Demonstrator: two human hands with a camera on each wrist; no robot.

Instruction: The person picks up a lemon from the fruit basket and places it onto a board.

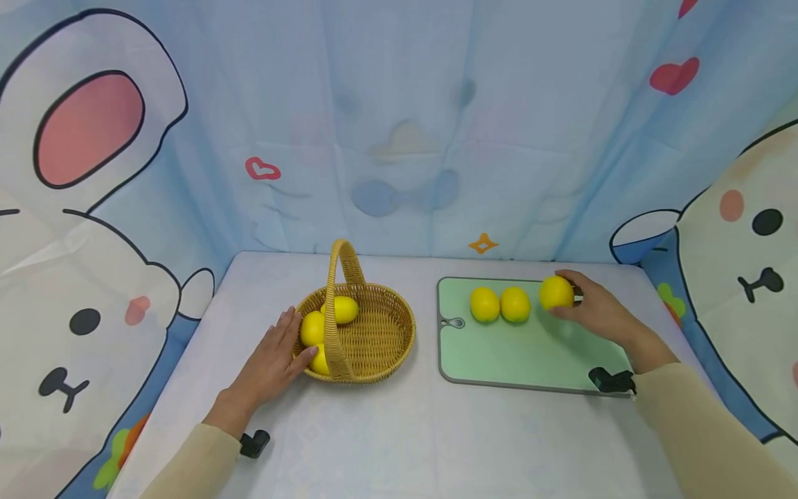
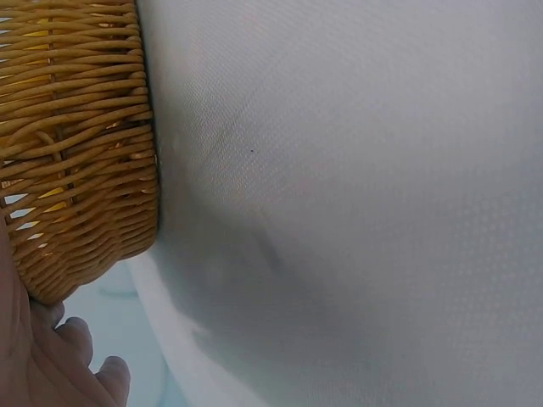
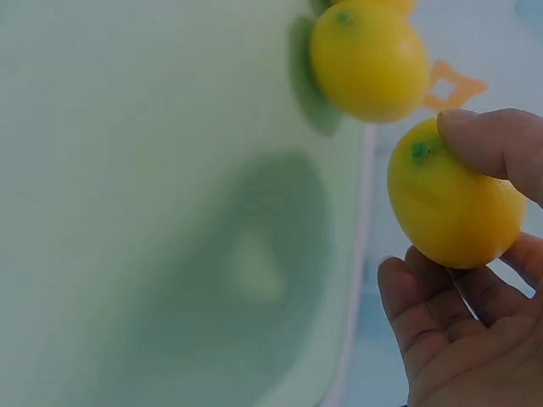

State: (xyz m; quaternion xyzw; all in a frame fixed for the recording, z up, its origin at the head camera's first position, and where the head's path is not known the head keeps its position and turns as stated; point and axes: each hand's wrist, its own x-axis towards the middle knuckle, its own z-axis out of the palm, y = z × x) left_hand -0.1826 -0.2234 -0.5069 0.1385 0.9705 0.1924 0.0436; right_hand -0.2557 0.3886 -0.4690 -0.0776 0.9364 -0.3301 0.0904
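Note:
My right hand (image 1: 595, 308) pinches a yellow lemon (image 1: 556, 293) between thumb and fingers, held over the right part of a green cutting board (image 1: 499, 360). In the right wrist view the lemon (image 3: 454, 199) shows a green stem end and hangs above its shadow. Two more lemons (image 1: 485, 305) lie side by side on the board to its left. My left hand (image 1: 271, 357) rests against the left side of a wicker basket (image 1: 380, 339), thumb over the rim and fingers extended along the outside. Inside the basket, three lemons (image 1: 313, 328) sit at the left, partly hidden by handle and thumb.
A white cloth covers the table (image 1: 386, 443). Behind it hangs a pale blue curtain (image 1: 399, 138) with cartoon prints, continuing along both sides. The basket's tall arched handle (image 1: 339, 319) rises above its rim. A small black device (image 1: 254, 443) sits at each wrist.

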